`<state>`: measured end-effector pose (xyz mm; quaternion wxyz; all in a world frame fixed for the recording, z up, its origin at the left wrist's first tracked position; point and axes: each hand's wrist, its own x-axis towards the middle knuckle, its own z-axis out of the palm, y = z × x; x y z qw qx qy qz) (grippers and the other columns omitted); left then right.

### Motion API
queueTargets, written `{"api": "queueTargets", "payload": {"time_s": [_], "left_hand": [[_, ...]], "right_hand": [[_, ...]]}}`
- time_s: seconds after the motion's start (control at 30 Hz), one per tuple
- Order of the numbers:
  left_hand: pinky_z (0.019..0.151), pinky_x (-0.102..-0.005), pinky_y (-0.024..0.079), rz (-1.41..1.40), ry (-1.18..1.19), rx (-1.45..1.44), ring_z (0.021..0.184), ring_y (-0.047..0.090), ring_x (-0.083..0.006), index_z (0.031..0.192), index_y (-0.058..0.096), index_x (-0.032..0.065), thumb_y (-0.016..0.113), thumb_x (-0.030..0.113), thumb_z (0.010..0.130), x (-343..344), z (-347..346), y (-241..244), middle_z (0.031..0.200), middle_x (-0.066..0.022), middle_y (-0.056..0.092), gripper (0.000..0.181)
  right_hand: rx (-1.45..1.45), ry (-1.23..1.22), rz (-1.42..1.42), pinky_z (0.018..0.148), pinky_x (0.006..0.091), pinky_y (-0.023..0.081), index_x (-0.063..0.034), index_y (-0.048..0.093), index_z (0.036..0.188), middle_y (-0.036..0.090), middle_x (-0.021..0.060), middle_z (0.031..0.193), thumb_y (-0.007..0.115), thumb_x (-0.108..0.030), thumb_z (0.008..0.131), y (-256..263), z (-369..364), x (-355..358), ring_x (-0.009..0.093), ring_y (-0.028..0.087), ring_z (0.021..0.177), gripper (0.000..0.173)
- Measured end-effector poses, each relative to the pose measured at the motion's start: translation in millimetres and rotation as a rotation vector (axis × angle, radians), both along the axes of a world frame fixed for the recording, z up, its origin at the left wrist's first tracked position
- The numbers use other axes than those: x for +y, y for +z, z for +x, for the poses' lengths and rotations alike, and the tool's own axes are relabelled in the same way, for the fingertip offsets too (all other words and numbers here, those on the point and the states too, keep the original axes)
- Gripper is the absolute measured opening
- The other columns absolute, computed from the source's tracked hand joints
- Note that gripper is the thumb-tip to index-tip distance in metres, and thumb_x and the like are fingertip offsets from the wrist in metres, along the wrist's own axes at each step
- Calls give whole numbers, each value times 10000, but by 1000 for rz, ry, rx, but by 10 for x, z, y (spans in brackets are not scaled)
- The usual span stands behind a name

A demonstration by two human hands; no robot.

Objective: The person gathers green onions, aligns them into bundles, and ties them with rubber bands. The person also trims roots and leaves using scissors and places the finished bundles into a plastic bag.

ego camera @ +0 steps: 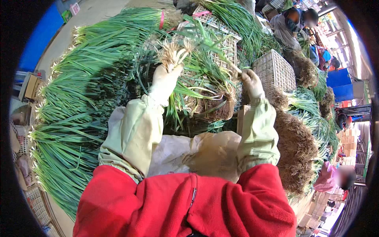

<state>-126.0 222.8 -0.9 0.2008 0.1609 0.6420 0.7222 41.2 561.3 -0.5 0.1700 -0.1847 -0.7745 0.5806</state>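
Note:
My left hand (166, 80), in a pale glove, is closed round a bunch of green garlic stalks (177, 57) just below their stringy roots. The roots point away from me and the green leaves hang under the hand. At the right, my gloved right hand (251, 81) grips the pale end of a single leafy stalk (234, 66), whose leaves reach up and to the left. Between my hands, loose stalks (204, 93) with soil-brown roots (226, 108) lie over a woven plastic crate (228, 51).
A long curved pile of green stalks (68, 100) lines the left side. On the right stand a woven crate (276, 69) and a heap of rooted bundles (296, 151). A tied bundle (142, 20) lies ahead. Other people (288, 26) are at the upper right.

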Motion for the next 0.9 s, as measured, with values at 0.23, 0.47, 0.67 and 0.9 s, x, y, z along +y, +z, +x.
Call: {"api": "queueTargets", "payload": {"time_s": [0.23,0.47,0.67,0.9], "left_hand": [[1124,-359,374,611,-218,25,1297,540,-230,1415,581,85,619,193,966,129,116,-37,1482,-75,559,463],[1124,-414,376,694,-338,-107,1323,505,-256,1436,486,29,550,187,990,172,105,-63,1488,-121,524,478],[870,-436,541,-464,-28,778,950,686,-292,1180,696,80,648,267,931,89,53,97,1064,-128,727,315],[809,-500,545,-301,-13,923,903,680,-372,1172,713,147,668,301,913,303,343,-14,984,-137,728,305]], "right_hand": [[179,294,20,855,285,429,-4,659,1103,615,22,1015,713,-353,960,330,208,-757,128,542,934,382],[210,466,-231,905,315,456,16,638,1165,634,47,1066,792,-335,891,599,271,-975,152,568,982,471],[-29,-269,1037,959,441,487,-92,624,1305,615,186,1263,786,-329,870,230,271,-464,352,599,1129,521],[-20,-75,1384,1072,686,274,-154,704,1057,547,117,1407,681,-510,883,494,-175,-1586,379,477,1306,397]]}}
